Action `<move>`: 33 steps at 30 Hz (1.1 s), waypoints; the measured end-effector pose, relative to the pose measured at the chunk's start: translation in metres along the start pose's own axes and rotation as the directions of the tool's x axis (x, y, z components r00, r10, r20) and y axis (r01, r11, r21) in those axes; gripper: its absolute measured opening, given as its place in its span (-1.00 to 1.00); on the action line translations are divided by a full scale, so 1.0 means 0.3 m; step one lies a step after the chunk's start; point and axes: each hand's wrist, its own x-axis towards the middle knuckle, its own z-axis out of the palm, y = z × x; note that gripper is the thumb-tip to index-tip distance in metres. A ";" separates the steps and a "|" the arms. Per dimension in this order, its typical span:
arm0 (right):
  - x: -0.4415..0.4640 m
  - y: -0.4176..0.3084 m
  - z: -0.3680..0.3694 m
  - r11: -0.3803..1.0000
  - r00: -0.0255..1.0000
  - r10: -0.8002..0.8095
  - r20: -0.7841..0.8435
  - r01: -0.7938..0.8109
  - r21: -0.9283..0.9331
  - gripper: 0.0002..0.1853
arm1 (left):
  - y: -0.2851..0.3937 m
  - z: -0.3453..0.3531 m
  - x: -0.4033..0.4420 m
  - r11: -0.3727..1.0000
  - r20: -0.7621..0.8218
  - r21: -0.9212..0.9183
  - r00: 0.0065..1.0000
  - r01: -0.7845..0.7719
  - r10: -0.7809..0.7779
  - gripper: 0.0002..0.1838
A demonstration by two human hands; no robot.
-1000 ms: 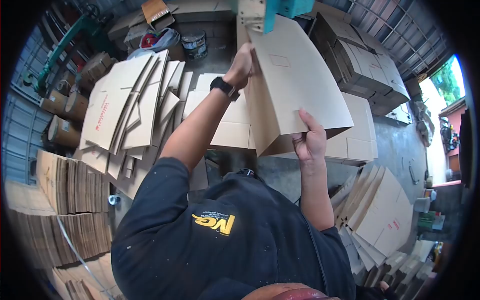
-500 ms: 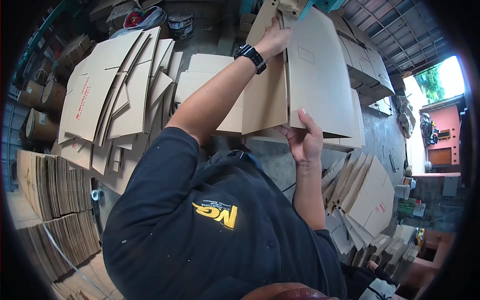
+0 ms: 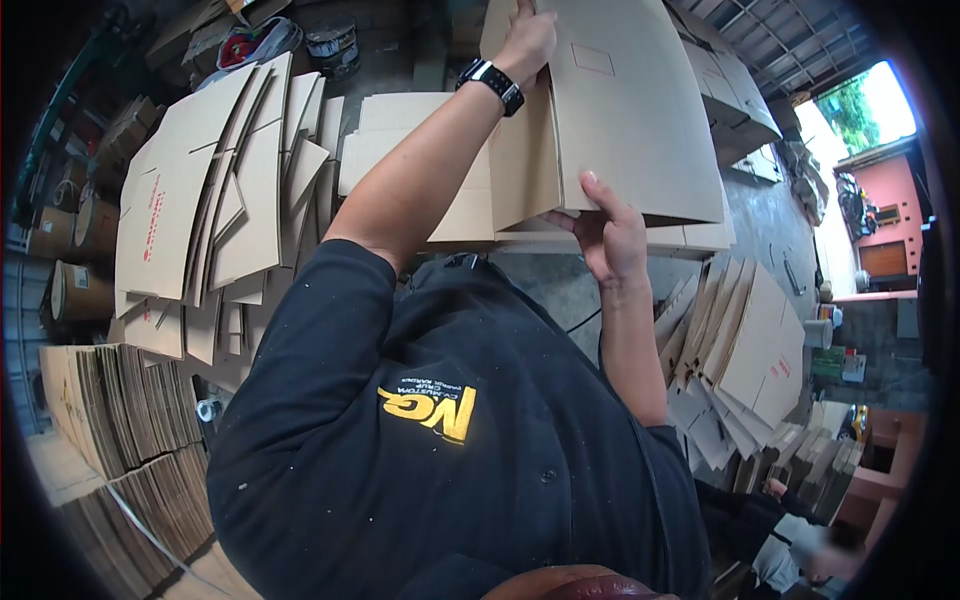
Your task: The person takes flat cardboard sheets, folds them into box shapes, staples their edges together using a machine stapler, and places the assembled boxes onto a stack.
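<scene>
A brown cardboard carton (image 3: 630, 120) hangs in front of me, partly folded, with one panel bent back to the left and a small red square outline on its face. My left hand (image 3: 528, 48), with a dark watch on the wrist, is closed on the carton's upper left part, along the fold; some of its fingers are hidden. My right hand (image 3: 612, 240) pinches the lower edge, thumb on the front face and fingers underneath.
Leaning carton sheets (image 3: 190, 190) with red print stand at left, above bundled cardboard (image 3: 125, 410). More flat sheets (image 3: 395, 150) lie behind the carton. Another stack (image 3: 755, 350) stands at right. Another person (image 3: 780, 540) is at the lower right.
The view has shifted; the teal machine part at the top has left the picture. Both hands keep their hold on the carton, which sits higher in view. More of the other person shows.
</scene>
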 end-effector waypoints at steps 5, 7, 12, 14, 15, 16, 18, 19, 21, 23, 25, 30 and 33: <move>0.004 0.002 -0.009 1.000 1.000 -0.004 0.001 0.004 0.011 -0.66 | 0.081 0.029 -0.050 0.995 -0.059 -0.055 0.994 0.086 -0.089 -0.31; 0.007 0.001 -0.014 1.000 1.000 0.010 0.003 -0.010 0.021 -0.65 | 0.081 0.026 -0.047 0.994 -0.091 0.016 0.990 0.111 -0.109 -0.29; 0.012 0.001 -0.009 0.999 1.000 0.023 0.001 -0.023 0.029 -0.65 | 0.116 0.018 -0.066 0.990 0.073 -0.088 0.991 0.114 -0.108 -0.25; 0.013 -0.002 -0.007 1.000 1.000 0.020 -0.016 -0.020 0.019 -0.66 | 0.126 0.027 -0.071 0.993 0.041 -0.060 0.994 0.101 -0.098 -0.24; 0.015 -0.001 -0.006 1.000 0.999 0.023 -0.032 -0.022 0.011 -0.66 | 0.124 0.027 -0.068 0.995 0.004 -0.028 0.996 0.091 -0.091 -0.24; 0.018 0.001 -0.005 1.000 0.999 0.025 -0.031 -0.025 0.010 -0.66 | 0.120 0.025 -0.062 0.995 0.002 -0.028 0.996 0.092 -0.092 -0.24; 0.020 0.006 -0.008 1.000 0.999 0.021 -0.032 -0.021 0.008 -0.67 | 0.118 0.024 -0.060 0.995 -0.026 0.015 0.995 0.099 -0.099 -0.24; 0.021 0.009 -0.013 1.000 0.999 0.026 -0.033 -0.025 0.009 -0.67 | 0.119 0.025 -0.065 0.995 -0.029 0.015 0.994 0.104 -0.103 -0.24; 0.023 0.013 -0.019 0.999 0.999 0.026 -0.032 -0.025 0.019 -0.68 | 0.126 0.027 -0.072 0.991 -0.008 -0.039 0.992 0.126 -0.127 -0.24; 0.018 0.010 -0.008 1.000 0.999 0.023 -0.025 -0.022 0.019 -0.67 | 0.128 0.024 -0.074 0.986 0.012 -0.063 0.988 0.157 -0.157 -0.25; 0.019 0.004 -0.001 1.000 1.000 0.014 -0.018 -0.014 0.018 -0.67 | 0.139 0.024 -0.069 0.979 0.037 -0.087 0.983 0.185 -0.182 -0.25; 0.012 0.000 0.010 1.000 0.999 0.010 -0.035 -0.010 0.013 -0.64 | 0.099 0.026 -0.041 0.993 -0.028 -0.006 0.992 0.121 -0.122 -0.26; 0.016 0.003 0.002 1.000 0.999 0.008 -0.031 -0.008 0.004 -0.62 | 0.181 0.045 -0.108 0.974 -0.004 -0.111 0.980 0.198 -0.200 -0.25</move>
